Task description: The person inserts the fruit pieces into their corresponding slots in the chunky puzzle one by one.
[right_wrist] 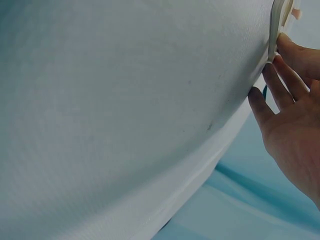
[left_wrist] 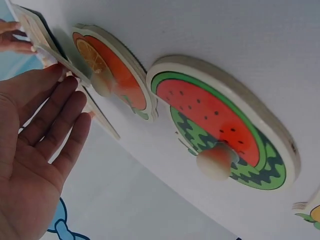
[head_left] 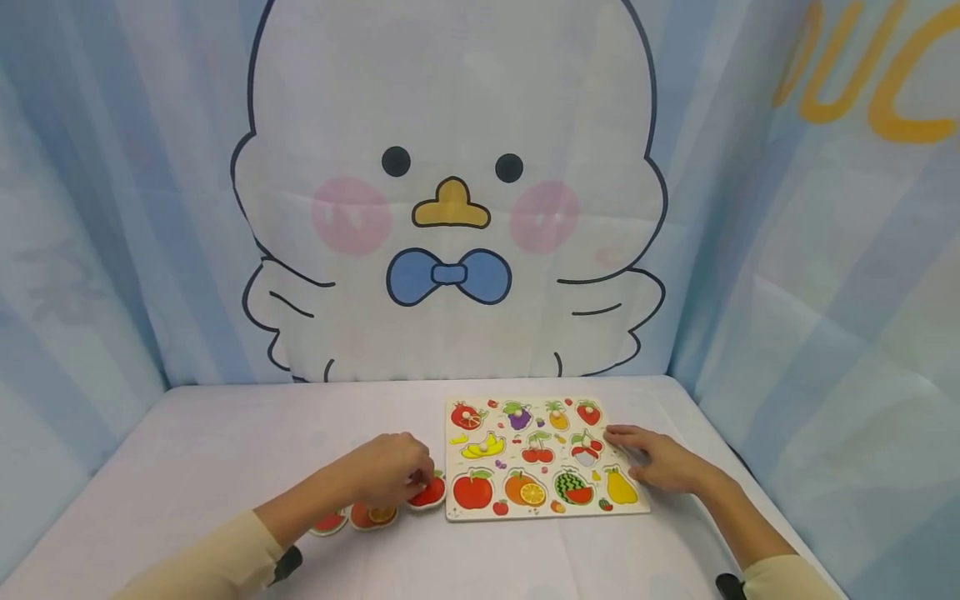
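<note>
A wooden fruit puzzle board (head_left: 510,468) lies on the white-covered table. My left hand (head_left: 384,472) is just left of it, pinching the knob of a red apple puzzle piece (head_left: 429,493); in the left wrist view the fingers (left_wrist: 67,107) partly hide that piece. Nearer the sleeve are an orange piece (head_left: 372,517) and a watermelon piece (left_wrist: 210,120), each with a knob. My right hand (head_left: 663,460) rests at the board's right edge, thumb and fingers spread along it. The right wrist view shows its fingertips touching the board edge (right_wrist: 274,32).
At the lower right of the left wrist view, part of another piece (left_wrist: 315,214) shows. Printed fabric (head_left: 450,333) hangs behind the table (head_left: 225,450), with more cloth on both sides. Dark wrist straps (head_left: 287,563) are at the sleeve cuffs.
</note>
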Demonstrator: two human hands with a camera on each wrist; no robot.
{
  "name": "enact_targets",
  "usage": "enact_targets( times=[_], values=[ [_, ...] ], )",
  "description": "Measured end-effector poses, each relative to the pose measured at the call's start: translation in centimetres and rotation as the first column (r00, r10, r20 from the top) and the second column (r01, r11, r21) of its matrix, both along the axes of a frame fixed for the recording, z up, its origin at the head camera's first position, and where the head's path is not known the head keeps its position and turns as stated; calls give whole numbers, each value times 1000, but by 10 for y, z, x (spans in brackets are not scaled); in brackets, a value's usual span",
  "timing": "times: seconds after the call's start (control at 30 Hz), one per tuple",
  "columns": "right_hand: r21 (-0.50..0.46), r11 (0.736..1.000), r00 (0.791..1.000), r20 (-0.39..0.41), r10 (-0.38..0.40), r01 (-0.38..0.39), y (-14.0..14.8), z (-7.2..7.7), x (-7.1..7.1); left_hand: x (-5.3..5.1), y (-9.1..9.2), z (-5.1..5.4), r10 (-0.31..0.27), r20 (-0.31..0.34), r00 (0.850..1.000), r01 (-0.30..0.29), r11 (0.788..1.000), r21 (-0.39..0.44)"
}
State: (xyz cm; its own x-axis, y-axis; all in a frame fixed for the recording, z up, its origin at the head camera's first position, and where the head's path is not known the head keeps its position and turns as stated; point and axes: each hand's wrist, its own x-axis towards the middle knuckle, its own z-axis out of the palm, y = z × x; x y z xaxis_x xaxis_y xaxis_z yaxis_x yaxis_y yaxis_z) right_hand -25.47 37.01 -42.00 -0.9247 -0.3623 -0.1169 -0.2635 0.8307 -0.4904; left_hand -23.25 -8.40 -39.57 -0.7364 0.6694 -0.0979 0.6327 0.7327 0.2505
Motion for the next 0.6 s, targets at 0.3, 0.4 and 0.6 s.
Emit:
enact_targets(
  times=[0.3, 0.4, 0.6],
  values=[
    [-7, 1000, 1000, 1, 2, -2, -1, 0, 0, -1, 4, 8, 7, -10, 1000, -7, 1000, 0],
    [10, 1000, 1000, -5, 0, 0, -2, 0, 0, -2, 8, 10, -17, -32, 999, 18, 1000, 18],
    [9, 1000, 1000, 7, -20, 20, -3, 0, 0, -6, 22, 6, -99, -99, 990, 100, 995, 1]
  ],
)
